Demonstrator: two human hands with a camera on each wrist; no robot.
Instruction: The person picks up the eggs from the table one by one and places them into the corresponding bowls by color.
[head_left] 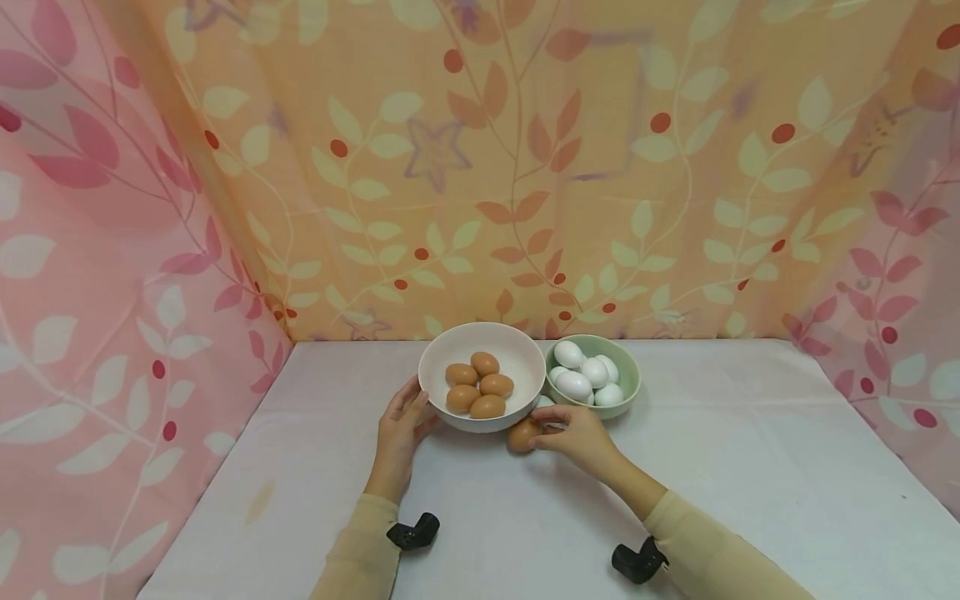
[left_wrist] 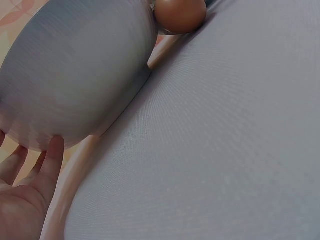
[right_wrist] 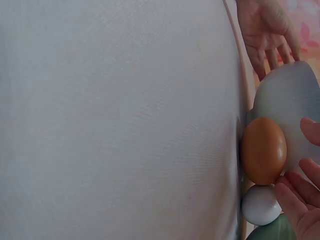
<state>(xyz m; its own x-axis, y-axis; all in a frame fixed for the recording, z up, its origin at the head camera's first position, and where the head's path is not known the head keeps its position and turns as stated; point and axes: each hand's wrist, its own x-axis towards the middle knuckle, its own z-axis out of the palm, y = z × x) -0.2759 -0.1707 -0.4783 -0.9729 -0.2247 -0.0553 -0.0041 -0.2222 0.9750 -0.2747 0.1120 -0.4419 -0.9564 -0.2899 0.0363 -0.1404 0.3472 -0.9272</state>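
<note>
In the head view my left hand (head_left: 399, 432) is at the left side of a large pale bowl (head_left: 482, 425). Its fingertips rest against the bowl's outer wall in the left wrist view. Several brown eggs (head_left: 487, 407) lie inside the bowl. One more brown egg (right_wrist: 264, 151) is on the table against the bowl's near right side. My right hand (head_left: 576, 437) is beside this egg, fingers spread and fingertips right at its end. A white egg (right_wrist: 261, 205) lies between the brown egg and a green bowl, mostly covered by my right hand in the head view.
The smaller green bowl (head_left: 632, 385), with several white eggs (head_left: 574, 385) in it, stands just right of the pale bowl. Both are near the back edge of the white-covered table (head_left: 750, 467). Patterned curtains (head_left: 525, 167) hang behind and at both sides.
</note>
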